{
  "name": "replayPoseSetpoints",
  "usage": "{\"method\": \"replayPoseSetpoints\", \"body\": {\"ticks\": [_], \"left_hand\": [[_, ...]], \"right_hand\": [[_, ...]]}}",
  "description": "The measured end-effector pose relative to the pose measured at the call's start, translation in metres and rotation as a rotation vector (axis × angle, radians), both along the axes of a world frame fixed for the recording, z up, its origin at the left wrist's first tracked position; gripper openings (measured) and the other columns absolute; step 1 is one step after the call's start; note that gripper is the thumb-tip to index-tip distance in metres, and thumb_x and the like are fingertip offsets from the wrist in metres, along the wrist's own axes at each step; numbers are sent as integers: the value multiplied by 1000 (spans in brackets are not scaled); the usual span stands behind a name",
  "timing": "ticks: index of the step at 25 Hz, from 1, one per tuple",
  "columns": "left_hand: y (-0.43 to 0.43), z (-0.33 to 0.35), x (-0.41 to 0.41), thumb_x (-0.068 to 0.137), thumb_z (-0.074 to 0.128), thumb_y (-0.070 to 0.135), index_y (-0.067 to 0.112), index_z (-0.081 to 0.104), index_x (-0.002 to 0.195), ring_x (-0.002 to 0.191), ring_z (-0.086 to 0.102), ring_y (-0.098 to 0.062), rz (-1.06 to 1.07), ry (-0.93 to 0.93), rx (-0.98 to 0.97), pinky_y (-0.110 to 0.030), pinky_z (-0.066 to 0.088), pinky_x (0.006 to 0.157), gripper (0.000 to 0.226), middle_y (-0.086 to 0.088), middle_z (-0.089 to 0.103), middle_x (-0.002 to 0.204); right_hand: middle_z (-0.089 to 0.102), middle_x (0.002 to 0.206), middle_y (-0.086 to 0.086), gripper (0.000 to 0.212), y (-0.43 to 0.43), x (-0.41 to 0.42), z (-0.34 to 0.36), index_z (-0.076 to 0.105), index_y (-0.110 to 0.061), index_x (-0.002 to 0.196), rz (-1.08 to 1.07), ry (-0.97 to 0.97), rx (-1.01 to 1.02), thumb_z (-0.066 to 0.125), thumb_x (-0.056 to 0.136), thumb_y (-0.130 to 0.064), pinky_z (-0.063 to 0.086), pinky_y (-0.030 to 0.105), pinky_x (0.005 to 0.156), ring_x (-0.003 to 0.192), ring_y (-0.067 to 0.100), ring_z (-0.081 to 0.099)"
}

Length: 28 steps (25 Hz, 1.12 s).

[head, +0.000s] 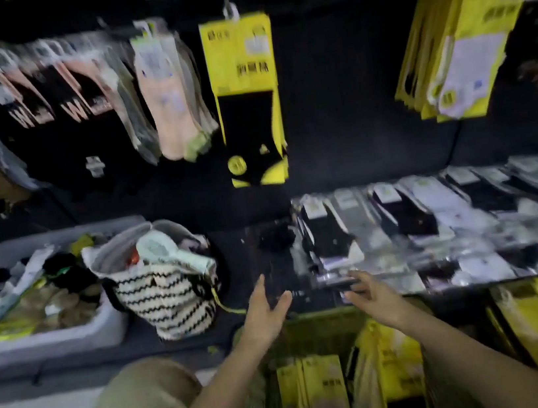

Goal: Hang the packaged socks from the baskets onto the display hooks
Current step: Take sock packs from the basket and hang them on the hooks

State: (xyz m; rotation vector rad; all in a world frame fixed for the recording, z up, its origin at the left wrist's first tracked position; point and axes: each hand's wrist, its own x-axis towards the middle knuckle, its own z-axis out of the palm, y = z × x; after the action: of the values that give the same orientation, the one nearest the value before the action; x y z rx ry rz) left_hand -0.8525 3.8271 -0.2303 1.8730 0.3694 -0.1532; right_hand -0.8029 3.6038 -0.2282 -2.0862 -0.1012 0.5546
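Filling most of the view is a dark display wall point(341, 90) with sock packs hanging on it. Below it runs a dark bench point(228, 216). At 3 o'clock a long row of flat sock packs point(436, 221), black and grey, lies side by side on the bench. At 9 o'clock a white tub point(55, 337) sits on the bench, full of mixed-up socks. At 6 o'clock, right under the arms, is a greenish basket point(316, 328) with yellow sock packs point(325, 393) standing in it. A striped bag point(166, 297) stands just beside the tub, at about 8 o'clock. At 2 o'clock a thick bunch of yellow packs point(460, 49) hangs on the wall. At 12 o'clock one yellow pack point(246, 103) with black socks inside hangs alone from a hook point(230, 10). At 11 o'clock some pink packs point(163, 97) hang in a bunch. Both hands reach out over the basket, near the middle of the view. The left hand point(265, 311) has its fingers straight and spread, and its grip has nothing in it. The right hand point(371, 293) has its fingers stretched toward the near end of the row on the bench, and its grip has nothing in it too. The blur hides whether its fingertips touch a pack.
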Motion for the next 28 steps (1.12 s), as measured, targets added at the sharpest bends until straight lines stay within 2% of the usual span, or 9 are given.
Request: {"method": "replayPoseSetpoints", "body": {"ticks": [3,5,9,12,14,19,24,26,28], "left_hand": [[-22,-56,-39,92,56,24,8,10,149,141,24,-21,-5,123,19,-17,26,101,75,-8,19,155],[-35,-81,-56,92,57,23,4,12,148,139,30,-23,19,170,53,-21,28,104,74,-12,25,153],[-56,-112,-69,93,56,22,5,19,147,138,32,-23,8,236,67,-31,31,108,68,-13,33,149],[-65,-131,-81,92,56,21,9,21,147,137,33,-23,-12,297,54,-29,35,103,66,-14,35,148],[-66,-138,-84,93,56,23,11,18,148,137,33,-25,-19,326,64,-30,34,102,68,-14,33,149],[-68,-136,-81,92,56,25,14,18,148,132,39,-27,-11,349,59,-32,36,102,69,-13,35,148],[-74,-135,-77,93,55,26,13,20,147,129,43,-25,-3,381,78,-29,37,98,66,-12,38,145],[-76,-136,-77,93,55,26,12,22,147,128,43,-25,5,396,86,-31,38,99,65,-13,40,144],[-75,-138,-79,93,55,26,10,24,146,127,44,-25,10,409,87,-33,39,100,64,-13,42,142]], "right_hand": [[55,127,15,49,-31,-28,-55,45,-9,135,-13,45,-187,61,90,-18,42,24,86,117,25,55],[60,123,14,43,-51,-43,-83,53,-8,128,-48,40,-276,64,88,-20,45,27,81,109,25,60],[64,120,13,36,-84,-58,-112,60,-8,120,-129,-25,-448,64,86,-17,46,31,86,105,26,62],[59,125,15,52,-92,-59,-123,47,-13,134,-136,-26,-486,64,85,-20,45,32,89,111,29,57],[47,138,12,65,-92,-50,-130,34,-16,142,-72,-47,-516,65,85,-22,42,35,98,120,28,50],[34,147,10,85,-85,-29,-150,20,-17,147,36,-9,-535,72,79,-21,34,39,106,134,29,33],[31,142,16,65,-93,-31,-163,41,-17,134,174,-99,-836,68,79,-37,25,39,109,132,33,28],[37,138,14,57,-93,-35,-165,43,-19,128,192,-102,-817,68,80,-38,31,40,106,128,31,34],[53,125,10,49,-93,-39,-163,43,-19,121,148,-11,-695,68,81,-32,43,39,92,114,29,50]]}}
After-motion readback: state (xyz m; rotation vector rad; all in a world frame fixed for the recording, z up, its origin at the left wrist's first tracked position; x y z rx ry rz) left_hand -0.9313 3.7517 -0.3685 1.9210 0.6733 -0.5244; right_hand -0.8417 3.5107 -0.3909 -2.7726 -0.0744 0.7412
